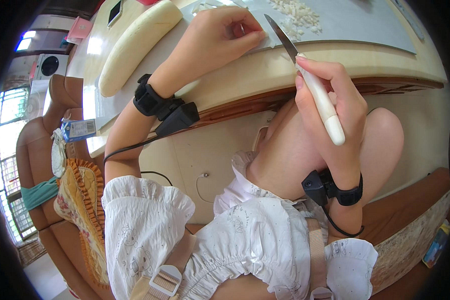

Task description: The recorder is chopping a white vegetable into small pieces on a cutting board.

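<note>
My right hand (pixel 330 100) grips a small knife (pixel 321 102) by its white handle, the blade tilted up and left over the front edge of a grey cutting board (pixel 365 22). Close to the blade's left, my left hand (pixel 227 32) is closed, thumb and fingertips pressed together at the board's edge. Whatever it pinches is mostly hidden, though a whitish bit shows by the thumb. Finely chopped white pieces (pixel 300 17) lie heaped behind the knife tip, and pale strips (pixel 217 5) lie behind my left hand. A long, pale, peeled vegetable (pixel 137 45) rests left of my left forearm.
A phone (pixel 115 12) lies on the pale table (pixel 210 87) at the far left. By the table's left side are a blue-and-white packet (pixel 79 129) and a brown sofa (pixel 45 145) with a frilled cushion (pixel 80 215). Cables hang from both wrist-strapped devices.
</note>
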A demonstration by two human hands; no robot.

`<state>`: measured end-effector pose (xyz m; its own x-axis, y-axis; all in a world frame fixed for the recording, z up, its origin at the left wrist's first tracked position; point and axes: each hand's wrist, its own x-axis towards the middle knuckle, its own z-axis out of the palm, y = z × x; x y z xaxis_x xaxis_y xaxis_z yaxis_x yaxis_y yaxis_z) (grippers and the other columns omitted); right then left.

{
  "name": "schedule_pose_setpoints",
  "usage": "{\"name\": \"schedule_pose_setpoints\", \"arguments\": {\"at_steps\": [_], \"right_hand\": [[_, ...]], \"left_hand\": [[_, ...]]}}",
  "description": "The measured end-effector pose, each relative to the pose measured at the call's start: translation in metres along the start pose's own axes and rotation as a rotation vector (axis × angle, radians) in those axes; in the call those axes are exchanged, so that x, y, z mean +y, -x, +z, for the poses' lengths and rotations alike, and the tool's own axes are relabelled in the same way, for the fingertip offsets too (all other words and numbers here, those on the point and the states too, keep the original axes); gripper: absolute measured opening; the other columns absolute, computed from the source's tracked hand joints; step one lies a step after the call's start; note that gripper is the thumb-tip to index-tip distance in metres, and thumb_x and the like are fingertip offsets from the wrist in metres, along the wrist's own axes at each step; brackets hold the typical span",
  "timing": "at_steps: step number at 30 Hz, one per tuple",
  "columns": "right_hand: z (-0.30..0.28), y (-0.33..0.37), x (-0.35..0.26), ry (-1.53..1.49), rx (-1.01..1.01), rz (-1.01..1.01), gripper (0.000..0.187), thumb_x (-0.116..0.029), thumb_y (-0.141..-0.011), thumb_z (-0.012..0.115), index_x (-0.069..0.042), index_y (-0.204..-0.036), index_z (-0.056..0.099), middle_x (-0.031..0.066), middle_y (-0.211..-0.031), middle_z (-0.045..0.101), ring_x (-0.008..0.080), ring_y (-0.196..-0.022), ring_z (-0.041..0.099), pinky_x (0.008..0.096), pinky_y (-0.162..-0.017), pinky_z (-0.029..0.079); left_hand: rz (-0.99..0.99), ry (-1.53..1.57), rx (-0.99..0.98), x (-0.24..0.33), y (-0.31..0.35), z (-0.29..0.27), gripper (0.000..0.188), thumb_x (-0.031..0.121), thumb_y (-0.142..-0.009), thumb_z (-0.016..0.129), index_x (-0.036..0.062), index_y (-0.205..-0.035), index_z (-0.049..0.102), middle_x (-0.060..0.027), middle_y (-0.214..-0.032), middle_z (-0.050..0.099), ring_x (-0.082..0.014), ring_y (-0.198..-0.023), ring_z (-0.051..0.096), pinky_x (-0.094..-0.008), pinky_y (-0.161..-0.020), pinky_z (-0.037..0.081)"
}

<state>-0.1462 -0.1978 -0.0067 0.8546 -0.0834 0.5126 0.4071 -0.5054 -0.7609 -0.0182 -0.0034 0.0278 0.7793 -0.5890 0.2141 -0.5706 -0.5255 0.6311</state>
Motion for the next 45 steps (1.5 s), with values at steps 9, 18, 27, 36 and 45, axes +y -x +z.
{"name": "schedule_pose_setpoints", "arguments": {"at_steps": [9,18,27,36,45], "right_hand": [[-0.002,-0.001,-0.002,0.014,-0.047,-0.043,0.024,0.001,-0.092,0.071,-0.003,-0.116,0.071,0.0060,-0.091,0.074,0.0079,-0.074,0.062,0.0222,-0.067,0.050],[0.002,-0.004,-0.001,0.013,-0.070,-0.007,0.028,-0.001,-0.089,0.070,-0.009,-0.116,0.070,0.0092,-0.090,0.072,0.0228,-0.073,0.065,0.0310,-0.065,0.052],[0.000,-0.001,-0.003,0.024,-0.071,0.025,0.029,0.001,-0.087,0.068,-0.008,-0.115,0.070,0.0105,-0.090,0.071,0.0237,-0.074,0.065,0.0318,-0.066,0.052],[0.005,-0.002,0.000,0.040,-0.051,-0.016,0.027,0.000,-0.085,0.067,-0.009,-0.110,0.067,0.0130,-0.091,0.070,0.0347,-0.078,0.068,0.0400,-0.065,0.054],[0.004,-0.002,0.000,0.038,-0.017,0.000,0.025,-0.003,-0.090,0.071,-0.007,-0.115,0.069,0.0095,-0.095,0.073,0.0218,-0.079,0.067,0.0307,-0.069,0.053]], "left_hand": [[-0.005,0.008,0.000,0.000,0.001,0.000,0.013,0.011,-0.090,0.076,-0.0015,-0.091,0.073,-0.0098,-0.078,0.070,-0.0128,-0.068,0.063,-0.0277,-0.062,0.050],[0.003,0.031,-0.004,-0.003,0.000,0.002,0.012,0.011,-0.090,0.076,-0.0010,-0.092,0.073,-0.0085,-0.078,0.070,-0.0115,-0.068,0.062,-0.0271,-0.063,0.050],[0.071,0.031,0.030,-0.018,0.001,0.009,0.019,0.020,-0.090,0.076,0.0024,-0.097,0.077,-0.0082,-0.077,0.072,-0.0134,-0.071,0.067,-0.0286,-0.068,0.054],[0.041,0.026,0.027,-0.016,0.001,0.009,0.020,0.021,-0.090,0.076,0.0016,-0.096,0.076,-0.0081,-0.076,0.072,-0.0128,-0.068,0.065,-0.0287,-0.065,0.053],[0.021,0.026,0.032,-0.016,0.001,0.009,0.021,0.021,-0.090,0.076,0.0005,-0.096,0.076,-0.0081,-0.076,0.071,-0.0129,-0.068,0.065,-0.0286,-0.066,0.053]]}}
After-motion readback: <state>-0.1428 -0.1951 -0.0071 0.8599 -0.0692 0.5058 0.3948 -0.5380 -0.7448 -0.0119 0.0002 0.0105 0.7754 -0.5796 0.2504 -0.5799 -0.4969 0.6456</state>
